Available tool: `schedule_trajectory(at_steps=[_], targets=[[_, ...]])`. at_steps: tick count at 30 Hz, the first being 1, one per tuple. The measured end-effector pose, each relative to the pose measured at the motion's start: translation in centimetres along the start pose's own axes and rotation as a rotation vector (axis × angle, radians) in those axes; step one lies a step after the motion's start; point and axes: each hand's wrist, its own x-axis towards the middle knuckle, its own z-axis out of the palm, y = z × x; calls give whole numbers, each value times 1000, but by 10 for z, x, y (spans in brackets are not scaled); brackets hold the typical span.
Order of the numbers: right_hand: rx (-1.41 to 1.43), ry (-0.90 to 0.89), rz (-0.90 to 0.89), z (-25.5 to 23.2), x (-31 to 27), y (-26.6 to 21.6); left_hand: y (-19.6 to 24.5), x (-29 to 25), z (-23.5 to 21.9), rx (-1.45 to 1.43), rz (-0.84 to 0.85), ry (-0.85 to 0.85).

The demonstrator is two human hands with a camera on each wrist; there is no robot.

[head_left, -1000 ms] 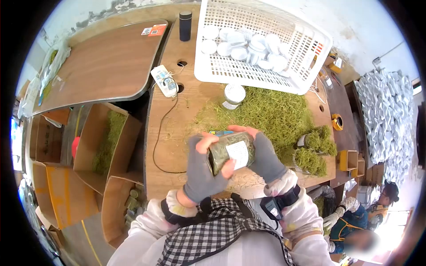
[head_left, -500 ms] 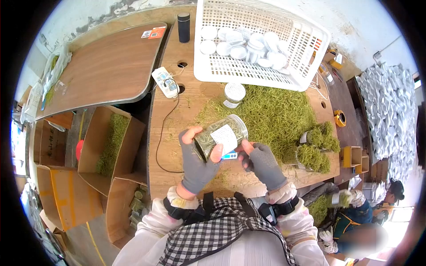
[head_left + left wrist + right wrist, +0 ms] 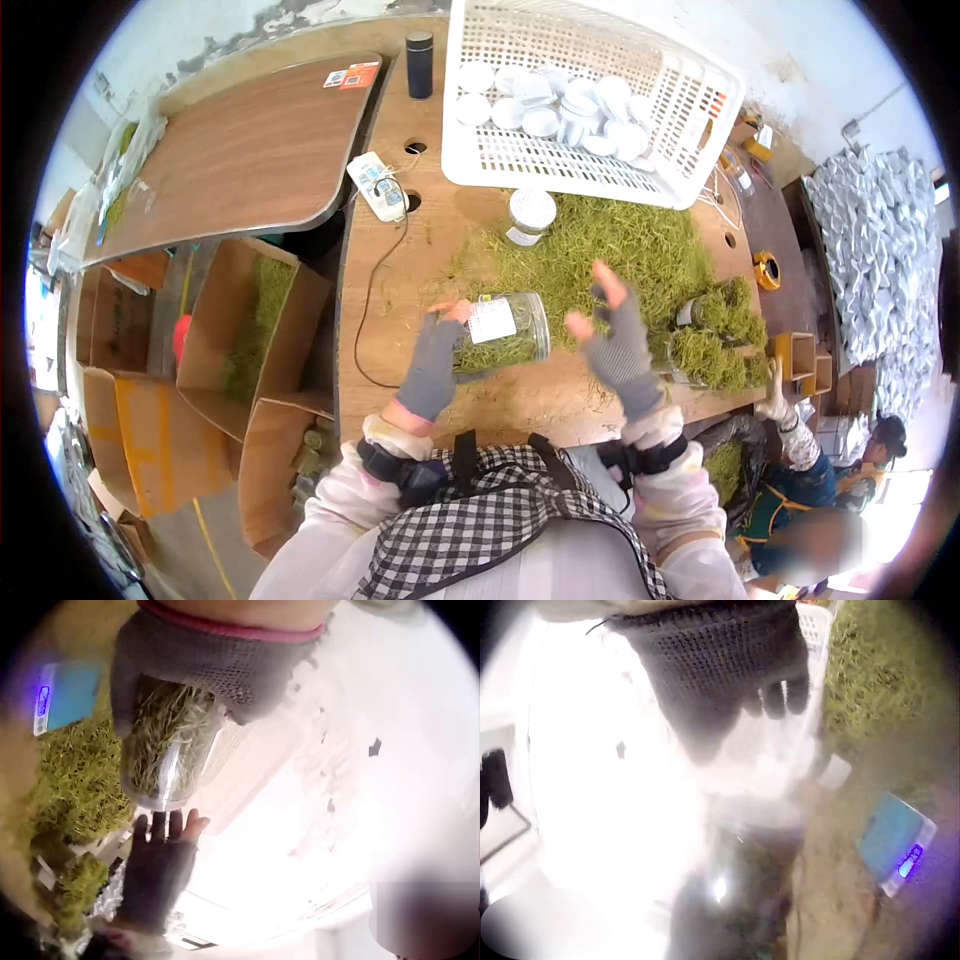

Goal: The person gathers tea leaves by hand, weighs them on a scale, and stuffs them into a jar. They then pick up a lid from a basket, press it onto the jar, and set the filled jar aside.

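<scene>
My left hand point(image 3: 435, 365), in a grey fingerless glove, grips a clear jar point(image 3: 515, 345) over the table. Tilted on its side, the jar has a white label point(image 3: 491, 321) and dried green strands inside. Its round end points right, toward my right hand point(image 3: 622, 345). That hand holds nothing; its fingers are spread, a short gap away from the jar. In the left wrist view, the left glove point(image 3: 210, 664) wraps round the jar point(image 3: 169, 754). A small blue device with a lit display point(image 3: 892, 844) lies on the table in the right wrist view.
Behind the hands spreads a pile of green strands point(image 3: 620, 240), with a white-lidded jar point(image 3: 530, 212) at its edge. Jars heaped with strands point(image 3: 705, 358) stand right. A white crate point(image 3: 468, 168) holds lids. A power strip point(image 3: 380, 190) lies left; another person point(image 3: 800, 490) works at lower right.
Both hands held the jar at first. The right hand has let go and moved right, opening its fingers. The left hand has tipped the jar so its end points right.
</scene>
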Motion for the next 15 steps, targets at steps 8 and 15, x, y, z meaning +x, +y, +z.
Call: schedule_trajectory(at_steps=[8,15], targets=[[444,-95,109,57,-35,-18,10,-25,7,95,-204,-139],[607,-405,876,42,-91,47,-3,-37,-57,1255,470,-42]])
